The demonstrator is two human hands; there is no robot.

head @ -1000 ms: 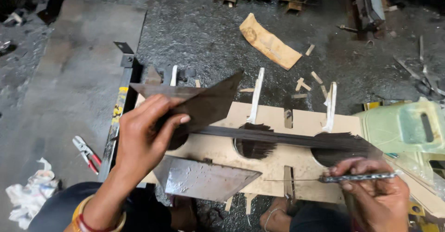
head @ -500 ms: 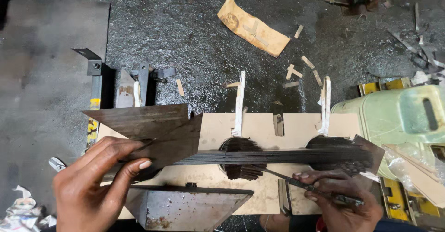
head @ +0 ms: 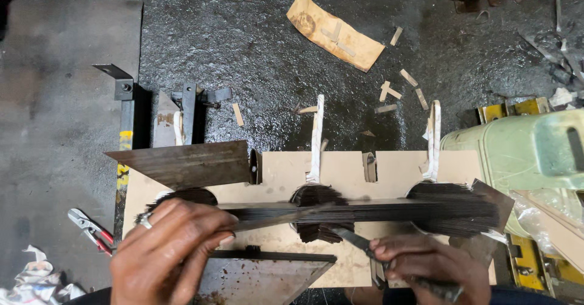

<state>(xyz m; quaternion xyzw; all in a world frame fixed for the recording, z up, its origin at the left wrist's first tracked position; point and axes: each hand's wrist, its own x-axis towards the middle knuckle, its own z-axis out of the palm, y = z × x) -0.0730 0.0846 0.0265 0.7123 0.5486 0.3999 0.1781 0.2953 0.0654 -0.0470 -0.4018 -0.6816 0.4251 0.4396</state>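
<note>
A long stack of thin dark metal sheets (head: pixel 377 210) lies across a pale board (head: pixel 340 171), standing on edge in several dark bundles. My left hand (head: pixel 167 247) presses flat on the stack's left end, a ring on one finger. My right hand (head: pixel 432 267) grips a slim metal tool (head: pixel 359 242) whose tip points up-left into the stack near the middle bundle. A separate dark trapezoid sheet (head: pixel 188 162) rests on the board's upper left. Another grey sheet (head: pixel 261 274) lies below, near me.
Red-handled pliers (head: pixel 91 229) lie on the floor at left. A pale green plastic can (head: pixel 517 153) stands at right. A torn piece of cardboard (head: pixel 334 31) and small wood chips lie on the dark floor behind. White straps (head: pixel 316 137) rise from the board.
My left hand has let go of the trapezoid sheet, which now rests on the board, and moved down onto the stack. My right hand brought the tool's tip into the stack.
</note>
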